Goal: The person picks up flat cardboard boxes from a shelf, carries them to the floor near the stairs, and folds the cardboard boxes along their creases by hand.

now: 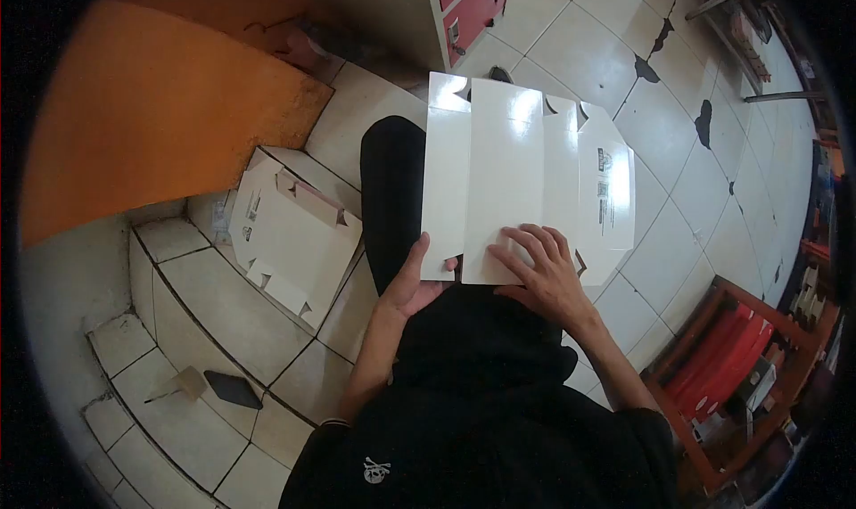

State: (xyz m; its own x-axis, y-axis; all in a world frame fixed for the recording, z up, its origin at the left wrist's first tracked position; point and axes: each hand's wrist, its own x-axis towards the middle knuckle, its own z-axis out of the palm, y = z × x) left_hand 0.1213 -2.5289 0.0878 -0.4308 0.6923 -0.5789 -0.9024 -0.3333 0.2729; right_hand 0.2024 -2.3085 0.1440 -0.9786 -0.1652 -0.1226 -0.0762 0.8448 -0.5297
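A flat white cardboard sheet (506,170) with creases, notched edges and dark print on its right panel lies across my lap. My left hand (415,282) grips its lower left corner, the thumb on top and the other fingers mostly beneath. On the sheet's lower middle rests my right hand (546,273), its fingers spread and slightly bent over the surface. Left of my knee, more flat white cardboard (299,242) with similar notches and print lies on the tiled ledge.
A dark phone (234,389) lies on the tiles at the lower left. An orange panel (169,108) stands at the upper left. A cabinet (401,14) is ahead. At the lower right, a wooden frame (655,402) surrounds red items (718,362).
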